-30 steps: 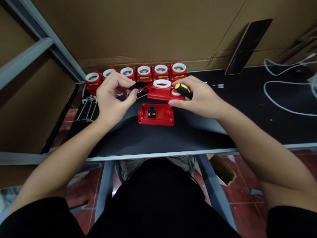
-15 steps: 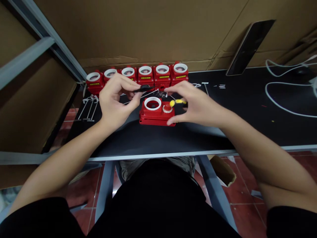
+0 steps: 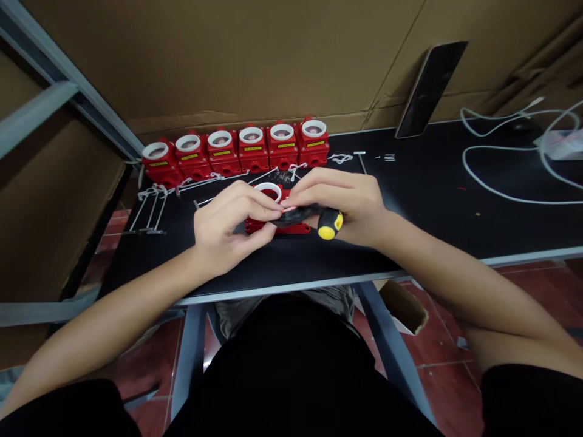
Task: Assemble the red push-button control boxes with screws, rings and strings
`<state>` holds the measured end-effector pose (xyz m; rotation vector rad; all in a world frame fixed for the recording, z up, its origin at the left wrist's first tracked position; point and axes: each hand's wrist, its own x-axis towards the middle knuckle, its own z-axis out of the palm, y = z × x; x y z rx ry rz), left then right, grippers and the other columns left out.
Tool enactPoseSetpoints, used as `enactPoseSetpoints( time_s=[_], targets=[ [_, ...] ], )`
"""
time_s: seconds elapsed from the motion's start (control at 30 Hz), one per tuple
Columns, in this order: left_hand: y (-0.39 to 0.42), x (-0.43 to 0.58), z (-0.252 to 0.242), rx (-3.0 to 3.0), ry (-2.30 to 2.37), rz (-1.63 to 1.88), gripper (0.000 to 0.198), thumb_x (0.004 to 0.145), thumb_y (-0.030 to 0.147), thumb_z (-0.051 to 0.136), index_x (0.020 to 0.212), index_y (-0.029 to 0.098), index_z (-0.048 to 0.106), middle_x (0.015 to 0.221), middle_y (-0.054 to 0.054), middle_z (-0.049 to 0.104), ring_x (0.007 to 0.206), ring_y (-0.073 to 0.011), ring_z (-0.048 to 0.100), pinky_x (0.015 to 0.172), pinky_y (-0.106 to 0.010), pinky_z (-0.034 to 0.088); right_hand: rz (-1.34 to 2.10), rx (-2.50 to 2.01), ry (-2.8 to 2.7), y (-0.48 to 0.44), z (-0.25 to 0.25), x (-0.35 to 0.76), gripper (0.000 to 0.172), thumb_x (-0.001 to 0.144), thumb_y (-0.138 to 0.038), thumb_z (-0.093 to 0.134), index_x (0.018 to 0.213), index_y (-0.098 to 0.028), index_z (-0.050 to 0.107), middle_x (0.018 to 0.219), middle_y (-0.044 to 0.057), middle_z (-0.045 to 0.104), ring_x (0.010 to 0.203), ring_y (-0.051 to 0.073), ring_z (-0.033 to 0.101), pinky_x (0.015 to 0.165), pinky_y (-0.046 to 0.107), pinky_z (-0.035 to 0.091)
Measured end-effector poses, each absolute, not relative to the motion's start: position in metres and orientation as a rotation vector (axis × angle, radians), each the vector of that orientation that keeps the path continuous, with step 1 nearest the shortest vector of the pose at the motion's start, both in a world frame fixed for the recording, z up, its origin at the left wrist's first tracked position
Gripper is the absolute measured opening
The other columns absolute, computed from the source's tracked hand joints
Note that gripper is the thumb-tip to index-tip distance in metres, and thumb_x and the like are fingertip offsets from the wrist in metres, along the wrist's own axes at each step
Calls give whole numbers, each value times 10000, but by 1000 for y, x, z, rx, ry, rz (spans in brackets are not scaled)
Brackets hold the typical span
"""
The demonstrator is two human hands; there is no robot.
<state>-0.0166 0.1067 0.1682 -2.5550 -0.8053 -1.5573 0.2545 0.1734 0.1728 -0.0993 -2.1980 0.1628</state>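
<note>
My left hand (image 3: pixel 232 224) pinches a small dark piece (image 3: pixel 289 217) between thumb and fingers. My right hand (image 3: pixel 353 197) is closed round a screwdriver (image 3: pixel 330 223) with a black and yellow handle, its yellow end towards me. The fingertips of both hands meet at the dark piece, and the screwdriver's tip is hidden there. Just behind them on the black table (image 3: pixel 268 264) lies a red housing with a white ring (image 3: pixel 268 189) on top. My hands cover much of this housing, including its right part.
Several red boxes with white rings (image 3: pixel 252 135) stand in a row against the cardboard wall (image 3: pixel 255 60). White cords with metal rods (image 3: pixel 152 212) lie at left. Small pins (image 3: pixel 389 158), a leaning dark panel (image 3: pixel 430 91) and a white cable (image 3: pixel 505 199) are on the right.
Both hands have come together in front of the red housing; they were apart before. The screwdriver has turned with its handle end towards me. The view has shifted slightly.
</note>
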Motion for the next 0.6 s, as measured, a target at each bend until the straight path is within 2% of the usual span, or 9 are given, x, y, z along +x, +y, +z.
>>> enactPoseSetpoints(
  time_s=[0.03, 0.13, 0.23, 0.3, 0.4, 0.5, 0.53, 0.6],
  targets=[
    [107, -16, 168, -2547, -804, -1574, 79, 1118, 196, 870, 1086, 256, 829, 1091, -44, 933, 901, -212, 859, 799, -386, 695, 179, -96, -2195, 174, 172, 254, 117, 1219, -245, 784, 1328, -240, 827, 1228, 63, 889, 1084, 167, 886, 934, 285, 718],
    [110, -16, 167, -2547, -794, -1618, 184, 1065, 85, 895, 1093, 243, 805, 1105, -38, 916, 957, -203, 866, 824, -346, 693, 242, -89, -2212, 175, 169, 251, 209, 1200, -327, 842, 1387, -238, 809, 1242, 74, 902, 1095, 183, 889, 955, 304, 722],
    [112, -19, 169, -2630, -770, -1558, 228, 1072, 55, 885, 1162, 244, 797, 1134, -36, 908, 1021, -208, 875, 887, -347, 701, 261, -120, -2271, 173, 174, 253, 185, 1208, -265, 791, 1389, -242, 819, 1253, 70, 914, 1122, 192, 896, 956, 309, 713],
    [113, -23, 172, -2664, -818, -1461, 230, 1095, 115, 901, 1244, 248, 787, 1210, -51, 912, 1098, -235, 880, 970, -390, 710, 237, -204, -2317, 172, 187, 263, 176, 1198, -242, 764, 1354, -256, 845, 1246, 52, 927, 1113, 201, 902, 948, 321, 711],
    [118, -33, 176, -2641, -975, -1272, 312, 1107, 275, 936, 1360, 245, 755, 1356, -99, 892, 1257, -310, 859, 1113, -499, 694, 120, -508, -2336, 176, 213, 298, 161, 1187, -313, 778, 1291, -273, 894, 1203, 30, 947, 1051, 215, 901, 963, 348, 698],
    [127, -45, 175, -2654, -1119, -1097, 436, 1117, 409, 910, 1466, 234, 715, 1494, -154, 830, 1413, -382, 797, 1229, -599, 649, -108, -985, -2232, 195, 223, 345, 253, 1141, -419, 833, 1269, -224, 930, 1167, 75, 953, 998, 250, 891, 921, 376, 644],
    [131, -49, 173, -2671, -1167, -1055, 522, 1102, 438, 921, 1517, 218, 691, 1546, -177, 797, 1458, -404, 770, 1258, -621, 635, -168, -1169, -2185, 204, 220, 360, 282, 1114, -411, 845, 1291, -210, 934, 1159, 100, 953, 1023, 280, 894, 917, 394, 631],
    [135, -54, 169, -2738, -1251, -956, 759, 1047, 515, 979, 1635, 194, 622, 1648, -218, 723, 1541, -445, 712, 1314, -658, 608, -234, -1506, -2126, 220, 206, 383, 315, 1103, -330, 787, 1344, -176, 921, 1291, 168, 947, 1213, 353, 897, 1034, 448, 633]
  ],
)
